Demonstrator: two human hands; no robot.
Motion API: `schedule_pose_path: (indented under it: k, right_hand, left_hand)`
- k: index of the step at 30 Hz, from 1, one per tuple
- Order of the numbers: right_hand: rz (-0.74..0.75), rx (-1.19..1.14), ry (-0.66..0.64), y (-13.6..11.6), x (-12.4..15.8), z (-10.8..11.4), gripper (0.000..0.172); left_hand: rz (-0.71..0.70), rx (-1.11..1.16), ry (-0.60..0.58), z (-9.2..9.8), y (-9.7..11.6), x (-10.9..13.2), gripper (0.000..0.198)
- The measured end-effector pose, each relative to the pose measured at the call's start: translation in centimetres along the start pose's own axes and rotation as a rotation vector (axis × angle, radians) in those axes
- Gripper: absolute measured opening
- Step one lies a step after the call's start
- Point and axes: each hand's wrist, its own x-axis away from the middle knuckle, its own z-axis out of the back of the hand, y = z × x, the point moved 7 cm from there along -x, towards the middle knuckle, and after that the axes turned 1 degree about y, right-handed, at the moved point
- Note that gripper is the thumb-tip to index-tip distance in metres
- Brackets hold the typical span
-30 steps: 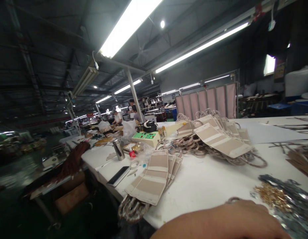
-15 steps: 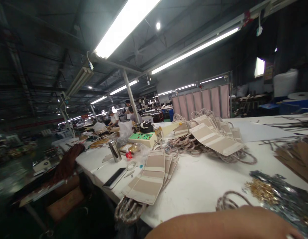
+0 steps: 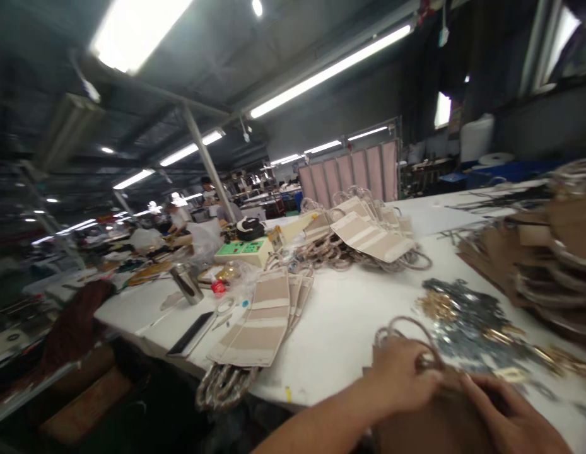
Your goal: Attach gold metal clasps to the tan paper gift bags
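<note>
At the lower right, a brown bag panel (image 3: 429, 422) with a braided handle (image 3: 410, 325) is between my hands, its lower part cut off by the frame. My left hand (image 3: 401, 372) has its fingers curled over the panel's top edge by the handle. On the panel's other side, my right hand (image 3: 505, 410) grips the edge with bent fingers. Just beyond the hands lie a heap of silver metal pieces (image 3: 467, 328) and a smaller heap of gold pieces (image 3: 437, 306).
Beige panels with braided handles lie in a near stack (image 3: 259, 315) and a farther pile (image 3: 373, 236). Brown panels (image 3: 501, 258) are heaped at right. A metal cup (image 3: 186, 284), a dark tablet-like slab (image 3: 191, 334) and a green-faced machine (image 3: 245, 249) stand leftward. People work far behind.
The view has swung to the right and slightly down. Both hands and the brown panel now show, where before only a blurred forearm and part of the handle were in sight.
</note>
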Motion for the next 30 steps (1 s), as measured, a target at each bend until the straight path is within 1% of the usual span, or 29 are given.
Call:
schedule_pose_path:
  k: [1,2,4,6,8,10,11,15,17,19,21,24,27,30]
  right_hand:
    - [-0.097,-0.005,0.019,0.4,-0.3,0.6,0.03]
    - [-0.165,-0.029,-0.002,0.4,-0.6,0.9,0.033]
    - [-0.201,-0.088,-0.099,-0.1,-1.4,0.7,0.034]
    - [-0.267,-0.154,-0.136,0.1,-2.1,0.7,0.033]
    - [-0.297,-0.168,-0.167,0.5,-2.4,1.1,0.034]
    - [-0.266,-0.113,-0.205,0.7,-2.5,1.6,0.039]
    - [-0.224,-0.069,-0.222,0.7,-2.5,1.9,0.04]
    - [-0.004,0.061,-0.257,-0.3,-2.6,2.3,0.03]
    - [0.046,0.094,-0.253,-0.6,-2.6,2.2,0.027]
    - [0.026,0.126,-0.243,-0.5,-2.7,2.1,0.027]
    - [-0.026,0.139,-0.252,-0.3,-2.8,2.0,0.028]
    - [-0.117,0.087,-0.28,0.0,-2.8,2.0,0.028]
    - [-0.188,0.057,-0.297,0.1,-2.9,2.2,0.027]
    - [-0.23,0.071,-0.311,0.2,-3.0,2.2,0.026]
  left_hand:
    - [-0.048,-0.07,0.013,-0.2,0.1,0.1,0.03]
    - [-0.082,-0.127,0.045,-0.2,0.2,0.0,0.036]
    - [-0.127,-0.237,0.066,-0.7,0.3,-0.4,0.048]
    - [-0.161,-0.307,0.049,-1.4,0.4,-1.0,0.055]
    - [-0.181,-0.339,0.04,-1.8,0.5,-1.5,0.058]
    - [-0.197,-0.351,0.042,-2.1,0.5,-1.8,0.059]
    - [-0.2,-0.354,0.046,-2.1,0.5,-1.9,0.059]
    - [-0.157,-0.37,0.061,-2.3,0.0,-2.6,0.054]
    - [-0.145,-0.378,0.052,-2.4,-0.2,-3.0,0.051]
    - [-0.139,-0.378,0.031,-2.6,-0.2,-3.3,0.05]
    - [-0.13,-0.372,0.005,-2.7,-0.2,-3.6,0.05]
    - [-0.114,-0.362,-0.028,-2.8,-0.4,-4.0,0.05]
    - [-0.103,-0.363,-0.022,-2.8,-0.5,-4.3,0.049]
    - [-0.085,-0.36,-0.01,-2.7,-0.5,-4.9,0.042]
